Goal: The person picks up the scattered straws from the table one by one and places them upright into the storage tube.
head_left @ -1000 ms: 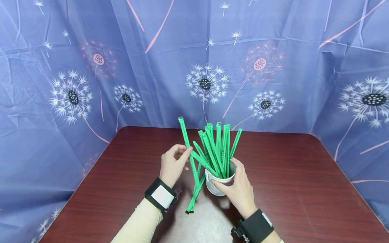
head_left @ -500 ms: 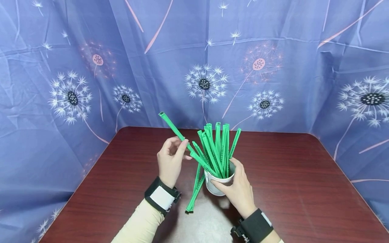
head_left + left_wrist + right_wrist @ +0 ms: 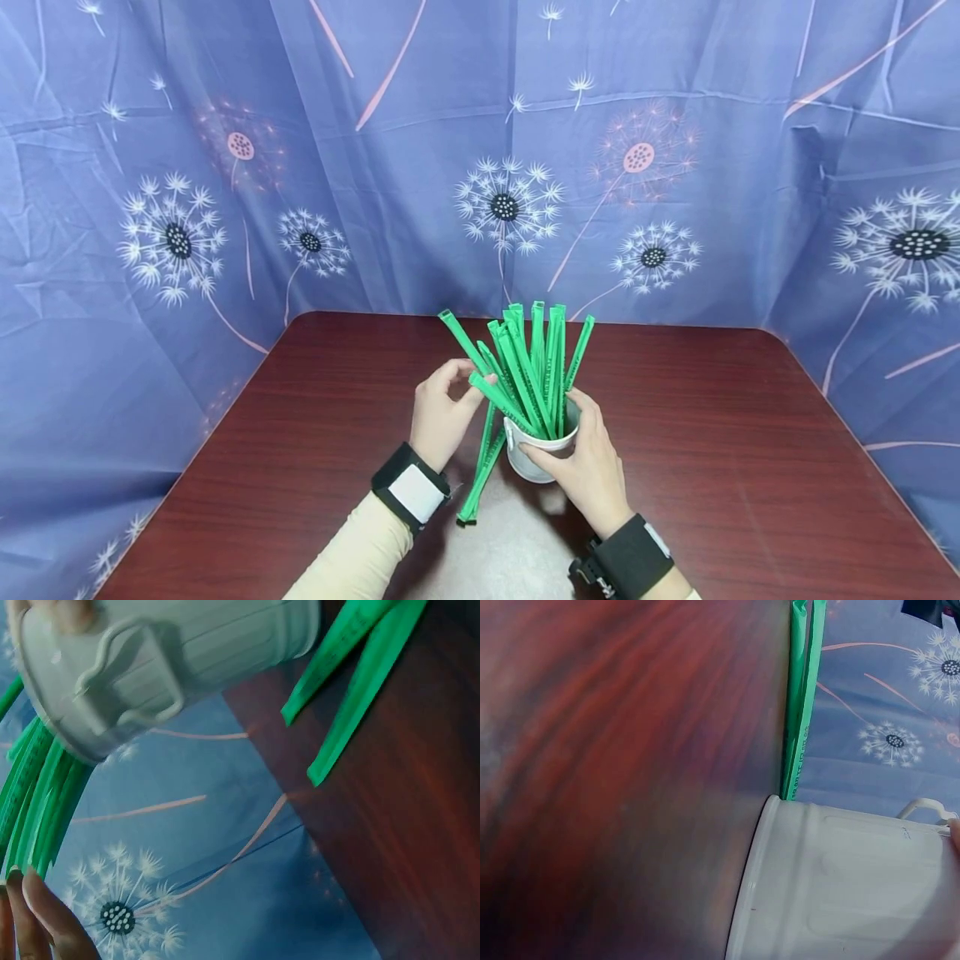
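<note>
A small white bucket [image 3: 531,468] with side handles stands upright on the table, holding several long, narrow green wrapped sticks [image 3: 553,375] with dark print. My right hand [image 3: 596,467] grips it at the rim, thumb in front and fingers at the far right side. Just left of the bucket, my left hand [image 3: 442,421] pinches one green wrapped stick [image 3: 459,337], whose top leans left; its lower part is hidden behind other sticks. In the left wrist view, the left fingertips [image 3: 41,889] are at the upper ends of the sticks. A handle [image 3: 135,675] faces that camera.
Two more green wrapped sticks [image 3: 483,479] lie on the dark red wooden table [image 3: 750,467], crossing at their near ends left of the bucket. A blue curtain [image 3: 405,200] with dandelion prints surrounds the table's back and sides.
My left hand lifted the pinched stick, its top swinging left, then brought it right among the sticks at the bucket. The right hand and bucket have stayed in place.
</note>
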Tool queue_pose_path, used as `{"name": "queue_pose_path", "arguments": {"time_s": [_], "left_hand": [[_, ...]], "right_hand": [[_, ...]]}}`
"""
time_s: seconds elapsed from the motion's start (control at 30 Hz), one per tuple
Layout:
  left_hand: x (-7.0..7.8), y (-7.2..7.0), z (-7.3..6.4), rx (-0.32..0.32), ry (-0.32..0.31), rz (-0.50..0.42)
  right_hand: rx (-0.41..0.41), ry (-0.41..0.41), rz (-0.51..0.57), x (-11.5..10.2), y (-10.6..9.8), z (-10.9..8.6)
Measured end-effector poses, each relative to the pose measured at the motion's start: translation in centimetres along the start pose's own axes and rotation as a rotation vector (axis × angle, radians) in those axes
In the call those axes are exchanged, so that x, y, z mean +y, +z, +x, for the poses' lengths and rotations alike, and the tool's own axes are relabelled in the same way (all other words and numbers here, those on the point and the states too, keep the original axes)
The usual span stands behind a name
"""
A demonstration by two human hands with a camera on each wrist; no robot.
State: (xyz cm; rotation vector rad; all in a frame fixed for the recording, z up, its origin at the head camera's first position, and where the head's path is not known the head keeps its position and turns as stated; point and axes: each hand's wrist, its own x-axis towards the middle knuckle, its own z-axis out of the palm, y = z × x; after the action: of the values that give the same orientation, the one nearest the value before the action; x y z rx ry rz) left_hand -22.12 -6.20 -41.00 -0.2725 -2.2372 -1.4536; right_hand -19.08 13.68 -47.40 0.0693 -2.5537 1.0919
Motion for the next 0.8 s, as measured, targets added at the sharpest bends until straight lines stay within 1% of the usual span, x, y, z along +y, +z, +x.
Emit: {"name": "queue_pose_path", "arguments": {"time_s": [0.07,0.13,0.23,0.37,0.5,0.63,0.73,0.8], "left_hand": [[-0.3,0.3,-0.2,-0.022,0.011,0.079],[-0.4,0.6,-0.3,-0.05,0.026,0.126],[-0.5,0.9,-0.5,-0.096,0.058,0.19],[-0.6,1.3,-0.8,-0.148,0.06,0.256],[-0.7,1.7,-0.9,-0.168,0.037,0.262],[-0.8,1.9,-0.9,-0.19,0.014,0.234],[-1.3,1.9,-1.0,-0.223,-0.023,0.21],[-1.7,1.8,-1.0,-0.245,-0.058,0.19]], "right_hand": [[0.001,-0.001,-0.001,0.0,0.0,0.0],[0.003,-0.004,-0.002,0.0,0.0,0.0],[0.002,-0.005,-0.004,0.0,0.0,0.0],[-0.001,-0.005,-0.004,-0.1,0.0,0.0],[-0.001,-0.012,-0.003,0.0,0.0,0.0],[0.004,-0.02,0.002,0.0,0.0,0.0],[0.004,-0.023,0.004,0.0,0.0,0.0],[0.001,-0.023,0.005,0.0,0.0,0.0]]}}
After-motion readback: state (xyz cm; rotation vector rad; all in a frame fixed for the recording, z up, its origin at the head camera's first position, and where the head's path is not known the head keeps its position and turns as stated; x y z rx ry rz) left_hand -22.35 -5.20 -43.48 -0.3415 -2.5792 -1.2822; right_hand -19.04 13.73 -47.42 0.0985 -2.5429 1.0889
